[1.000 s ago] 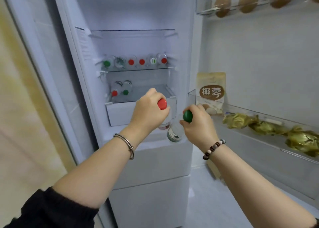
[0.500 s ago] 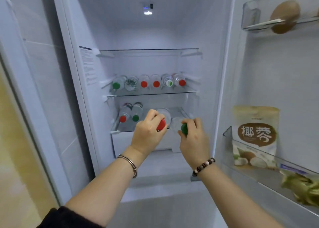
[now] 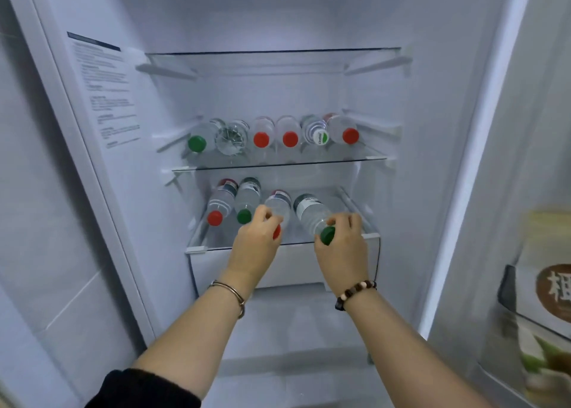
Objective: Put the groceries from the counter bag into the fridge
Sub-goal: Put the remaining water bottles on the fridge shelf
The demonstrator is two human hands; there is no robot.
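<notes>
Sleeve: a black sleeve covers the left forearm at the bottom edge.
Door bin: at the right edge, a blurred pouch with a brown oval label stands in a clear door bin.
Wrists: a metal bangle on the left, a bead bracelet on the right.
Left hand: the left hand curls its fingers over the neck end of a red-capped bottle; the cap peeks out beside the palm.
Right hand: the right hand grips the neck of a green-capped bottle, the cap towards the camera.
Held bottles: both lie on their sides on the lower shelf of the fridge, side by side, caps towards the front edge.
Drawer: a white drawer sits just under that shelf.
Neighbours: to the left on the same shelf lie two more bottles, one red-capped and one green-capped, close together.
Middle shelf: a row of six bottles lies on the middle shelf; five point their caps forward, one shows its clear base.
Top shelf: a glass top shelf spans the fridge above.
Left wall: a printed sticker, its text too small to read.
</notes>
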